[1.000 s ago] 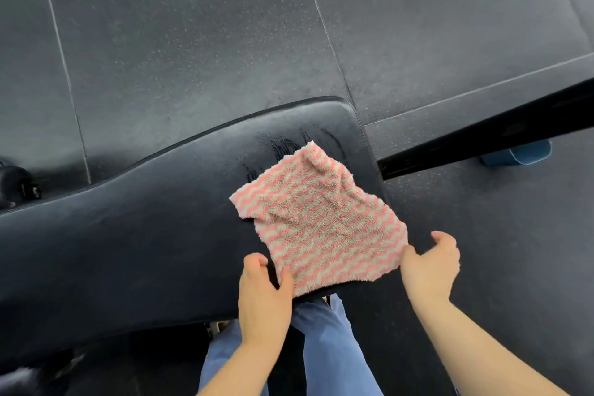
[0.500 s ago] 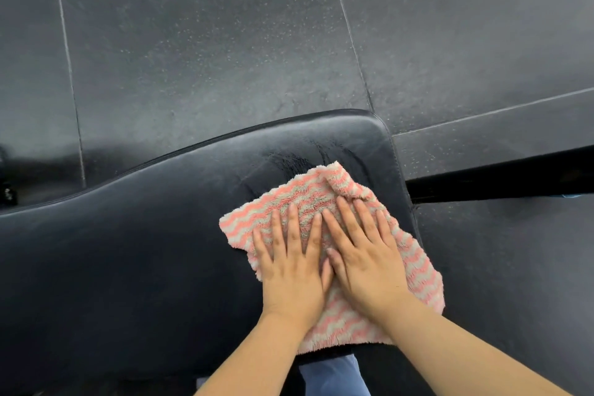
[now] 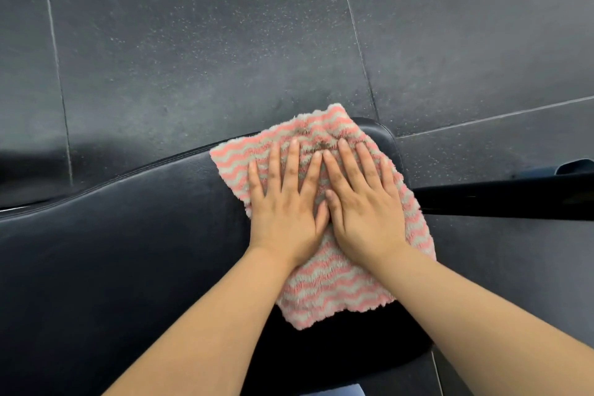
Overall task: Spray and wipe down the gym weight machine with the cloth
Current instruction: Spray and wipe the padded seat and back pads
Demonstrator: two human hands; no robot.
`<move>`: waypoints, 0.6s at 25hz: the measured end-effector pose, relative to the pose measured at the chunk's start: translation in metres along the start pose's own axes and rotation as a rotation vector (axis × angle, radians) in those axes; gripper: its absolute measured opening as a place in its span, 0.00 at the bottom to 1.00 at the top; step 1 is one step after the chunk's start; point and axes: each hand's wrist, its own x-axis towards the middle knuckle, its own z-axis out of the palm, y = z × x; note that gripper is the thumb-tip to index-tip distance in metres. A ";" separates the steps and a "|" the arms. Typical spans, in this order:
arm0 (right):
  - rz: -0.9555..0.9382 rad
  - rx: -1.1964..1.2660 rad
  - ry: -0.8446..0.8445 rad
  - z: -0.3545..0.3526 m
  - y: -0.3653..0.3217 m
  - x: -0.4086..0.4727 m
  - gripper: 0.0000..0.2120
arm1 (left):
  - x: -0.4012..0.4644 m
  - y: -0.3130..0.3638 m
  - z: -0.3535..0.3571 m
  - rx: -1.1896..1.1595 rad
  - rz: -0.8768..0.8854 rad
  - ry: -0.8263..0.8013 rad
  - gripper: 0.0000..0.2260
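Black padded seat (image 3: 112,251) of the weight machine stretches off left of the hands. Left hand (image 3: 286,202) lies flat, fingers spread, pressing the pink-and-grey striped cloth (image 3: 331,292) onto the pad. Right hand (image 3: 363,206) touches it thumb to thumb, also spread and pressing. Cloth's far edge overhangs the pad beyond the fingertips. Right of both, a black bar (image 3: 514,199) over the dark speckled floor (image 3: 209,42).
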 end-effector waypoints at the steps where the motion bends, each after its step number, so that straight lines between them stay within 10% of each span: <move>1: -0.007 -0.001 0.017 -0.001 0.003 0.009 0.25 | 0.010 -0.001 -0.002 0.001 0.000 -0.011 0.28; 15: 0.243 -0.001 -0.219 -0.020 0.014 0.033 0.28 | 0.049 0.012 -0.017 -0.001 -0.070 -0.108 0.26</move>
